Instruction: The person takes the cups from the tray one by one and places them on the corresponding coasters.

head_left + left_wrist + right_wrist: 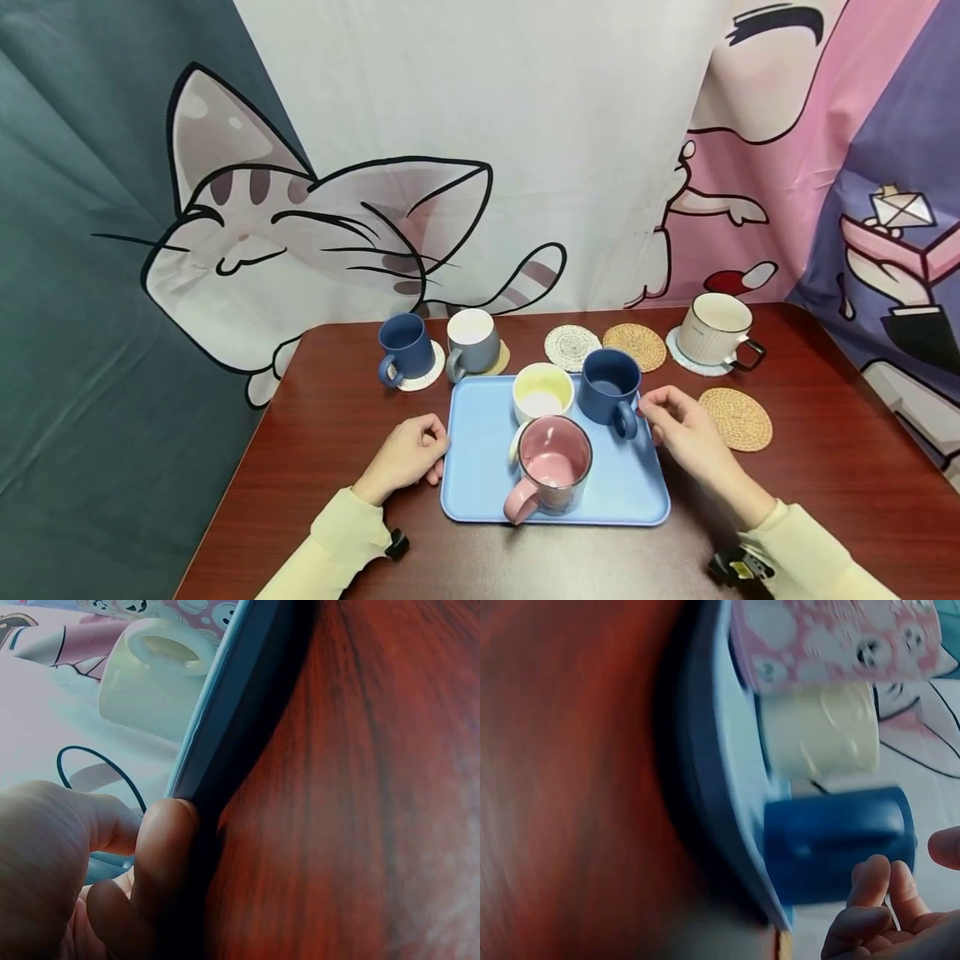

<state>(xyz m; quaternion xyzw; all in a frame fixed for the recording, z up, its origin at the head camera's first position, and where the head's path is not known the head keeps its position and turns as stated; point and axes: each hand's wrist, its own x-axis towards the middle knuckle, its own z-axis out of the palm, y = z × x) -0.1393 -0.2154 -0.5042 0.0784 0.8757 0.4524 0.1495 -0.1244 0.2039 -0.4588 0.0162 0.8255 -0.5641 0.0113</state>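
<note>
A light blue tray (476,467) holds a dark blue mug (609,385), a pale yellow mug (542,395) and a pink mug (557,458). At the tray's left edge, my left hand (405,454) pinches the rim; the left wrist view shows the fingers of this hand (165,844) against the tray edge (214,712). My right hand (686,433) is by the tray's right edge, close to the dark blue mug's handle. In the right wrist view, the thumb of the right hand (892,922) stands apart from loosely bent fingers, beside the blue mug (840,844).
Behind the tray on the left, a blue mug (406,346) and a grey mug (474,342) stand on coasters. A white mug (714,329) is on a coaster at the back right. Bare woven coasters (633,346) lie nearby, one (736,419) beyond my right hand.
</note>
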